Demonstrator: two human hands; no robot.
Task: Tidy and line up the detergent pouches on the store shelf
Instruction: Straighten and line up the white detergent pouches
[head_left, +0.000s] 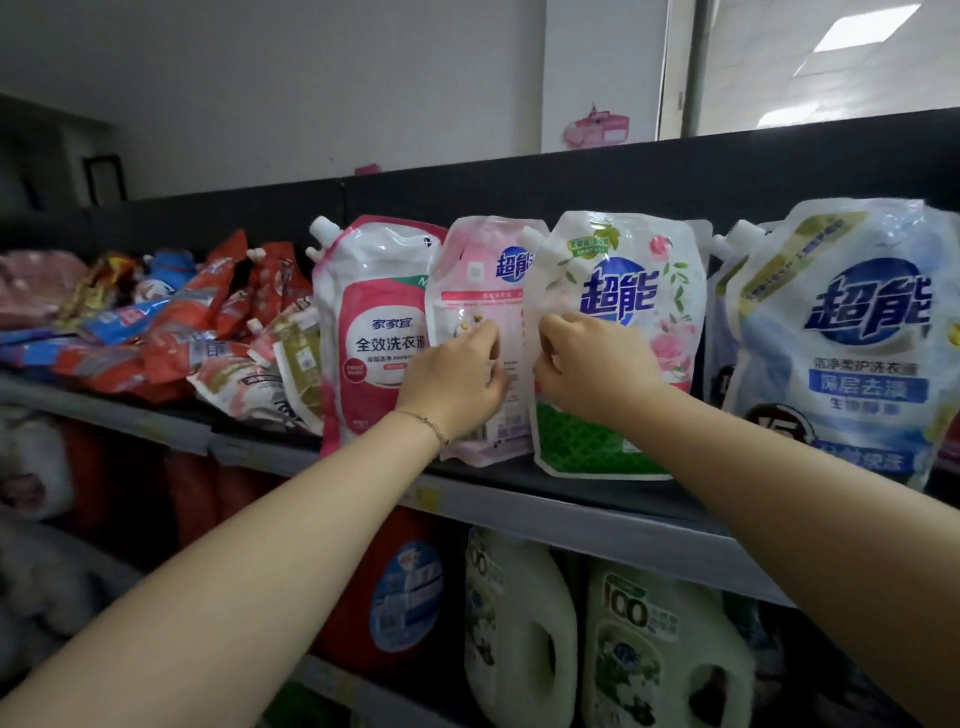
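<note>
Two white jugs (506, 613) are standing down low.
A red jug (405, 597) is sitting just left of them, and a pink holder (597, 130) is hanging on the grey wall (311, 78).

Shelf (519, 480), left to right, all upright with spouts at top left:
- red-and-white pouch (374, 332), white cap.
- pink pouch (475, 291), right edge tucked behind its neighbour; left hand (457, 376) pinches its front.
- green-based pouch (628, 291), white with rose print, standing foremost; right hand (587, 366) holds its left edge.
- blue-and-white pouch (857, 338), the largest, at far right; a similar rear pouch (724, 296) just behind it.

Left of the row, a heap of red and blue pouches (171, 322) lies flat, overlapping and unaligned.
</note>
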